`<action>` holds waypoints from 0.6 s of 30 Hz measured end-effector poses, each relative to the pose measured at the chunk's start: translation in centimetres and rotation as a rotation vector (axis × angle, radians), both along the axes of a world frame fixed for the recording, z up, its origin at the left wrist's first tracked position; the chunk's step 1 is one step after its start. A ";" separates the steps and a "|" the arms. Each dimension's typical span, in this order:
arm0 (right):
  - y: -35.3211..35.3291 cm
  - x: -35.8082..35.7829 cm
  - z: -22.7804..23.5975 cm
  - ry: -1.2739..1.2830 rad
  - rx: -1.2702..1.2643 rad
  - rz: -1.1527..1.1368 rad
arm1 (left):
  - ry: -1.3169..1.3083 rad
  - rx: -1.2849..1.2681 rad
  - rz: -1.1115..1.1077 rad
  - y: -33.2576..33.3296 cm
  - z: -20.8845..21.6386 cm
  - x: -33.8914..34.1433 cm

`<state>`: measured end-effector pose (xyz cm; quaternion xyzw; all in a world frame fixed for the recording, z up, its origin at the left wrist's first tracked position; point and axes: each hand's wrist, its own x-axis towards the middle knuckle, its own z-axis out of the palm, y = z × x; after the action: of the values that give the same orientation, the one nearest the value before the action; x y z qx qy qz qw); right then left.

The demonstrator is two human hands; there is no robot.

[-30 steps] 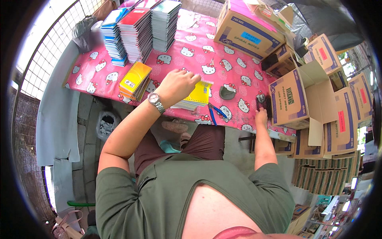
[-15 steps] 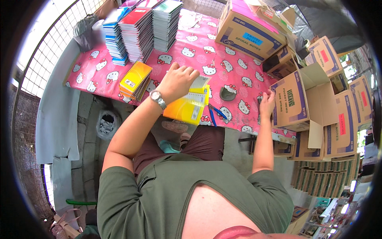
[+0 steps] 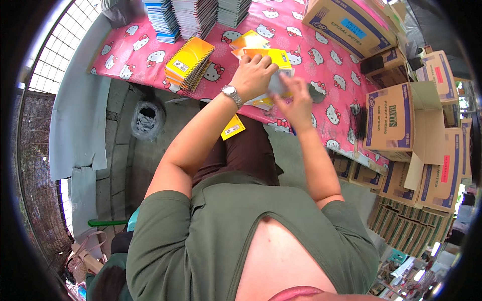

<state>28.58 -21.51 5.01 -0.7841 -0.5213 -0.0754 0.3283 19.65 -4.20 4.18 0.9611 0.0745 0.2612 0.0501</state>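
At the table's near edge, my left hand [image 3: 252, 78], with a watch on the wrist, has its fingers curled over an open yellow notebook [image 3: 279, 57] with pale pages. My right hand [image 3: 296, 103] is at the notebook's right side; its fingertips are smeared by motion, so I cannot tell whether they grip a page. Below my left wrist, a yellow cover [image 3: 232, 128] hangs past the table edge above my lap. Left of my left hand stands a small stack of yellow spiral notebooks [image 3: 191, 57]. More yellow covers or notebooks [image 3: 251, 40] lie just beyond my fingers.
Tall stacks of spiral notebooks [image 3: 193, 20] stand at the back left of the pink patterned tablecloth [image 3: 331, 88]. Cardboard boxes [image 3: 389, 118] line the right side, one with open flaps. A dark round object [image 3: 317, 93] sits behind my right hand. A lined bin [image 3: 146, 120] stands on the floor.
My right hand has moved left from beside the cardboard box to the notebook. My left hand has come down onto the notebook. The whole view has shifted.
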 end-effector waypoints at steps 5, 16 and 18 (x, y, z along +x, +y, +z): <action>1.2 5.3 -1.3 0.213 -0.085 -0.058 | 0.197 -0.064 0.027 -0.2 1.3 0.7; 2.3 5.4 -2.9 0.699 -0.052 -0.265 | 0.075 -0.217 0.072 1.5 0.3 2.0; 2.3 6.0 -2.6 0.752 -0.099 -0.286 | 0.265 -0.295 0.041 2.0 1.1 2.7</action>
<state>34.53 -19.21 2.40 -0.8366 -0.2535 0.1970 0.4439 22.32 -2.25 5.24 0.9676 0.1375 0.1199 0.1746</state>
